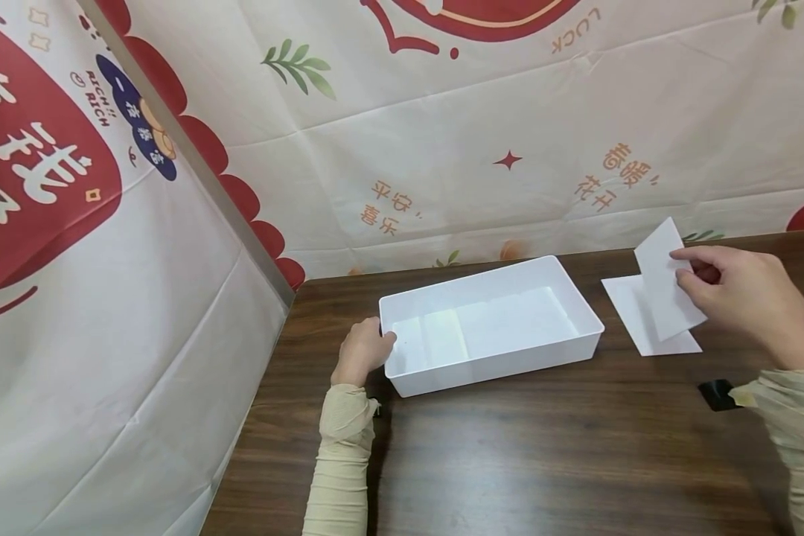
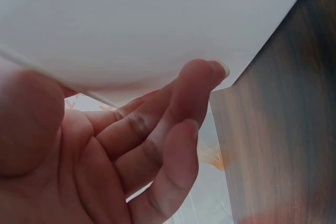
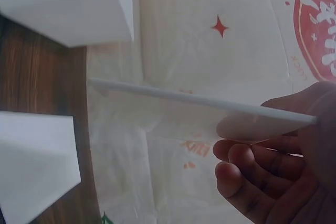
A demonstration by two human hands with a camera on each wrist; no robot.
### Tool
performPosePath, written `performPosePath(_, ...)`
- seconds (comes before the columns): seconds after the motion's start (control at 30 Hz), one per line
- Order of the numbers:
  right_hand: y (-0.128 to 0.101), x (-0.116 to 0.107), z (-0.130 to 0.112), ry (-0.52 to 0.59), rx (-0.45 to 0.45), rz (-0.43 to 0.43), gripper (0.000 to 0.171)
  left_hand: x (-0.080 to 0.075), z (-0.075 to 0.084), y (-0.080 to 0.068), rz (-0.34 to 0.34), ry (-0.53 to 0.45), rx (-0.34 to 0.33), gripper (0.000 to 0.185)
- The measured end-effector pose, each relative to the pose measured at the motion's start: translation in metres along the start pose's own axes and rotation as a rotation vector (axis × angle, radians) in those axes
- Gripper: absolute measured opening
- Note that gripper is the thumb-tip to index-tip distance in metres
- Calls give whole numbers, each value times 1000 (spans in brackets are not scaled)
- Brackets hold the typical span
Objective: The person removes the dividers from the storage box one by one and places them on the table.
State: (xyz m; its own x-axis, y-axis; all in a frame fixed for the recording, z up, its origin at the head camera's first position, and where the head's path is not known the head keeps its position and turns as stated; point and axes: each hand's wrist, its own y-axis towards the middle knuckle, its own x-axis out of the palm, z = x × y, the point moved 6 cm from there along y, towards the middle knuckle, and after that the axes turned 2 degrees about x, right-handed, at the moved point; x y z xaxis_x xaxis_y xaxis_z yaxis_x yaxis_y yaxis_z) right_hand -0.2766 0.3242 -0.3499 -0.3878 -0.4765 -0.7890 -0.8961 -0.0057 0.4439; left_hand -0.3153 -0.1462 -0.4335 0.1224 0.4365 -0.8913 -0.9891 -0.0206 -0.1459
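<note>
A shallow white plastic tray [image 1: 496,361] lies on the table, its long side slanting up to the right. My left hand [image 1: 364,348] grips its left end wall, thumb over the rim; in the left wrist view the fingers [image 2: 197,85] curl against the white wall. To the right of the tray, my right hand [image 1: 737,286] pinches a thin, flat white panel [image 1: 663,275] by its right edge and holds it tilted up. Edge-on, this panel [image 3: 178,97] shows in the right wrist view. Below it, a second white panel [image 1: 666,346] lies flat on the table, partly hidden.
The brown wood-grain table [image 1: 509,461] meets a printed white cloth [image 1: 442,164] along its back edge. More cloth [image 1: 127,372] hangs at the left, with a grey strip [image 1: 241,223] running along it. A small black object [image 1: 717,394] shows beside the right sleeve.
</note>
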Motion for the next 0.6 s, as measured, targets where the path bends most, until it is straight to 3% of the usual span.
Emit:
performPosePath(0.43,-1,-6,29,-49,103,-22,27,-1,-3,-1,2,-12,-7,34)
performPosePath(0.6,-2,-7,38,-6,98,11,25,-1,-3,-1,3,-8,-10,33)
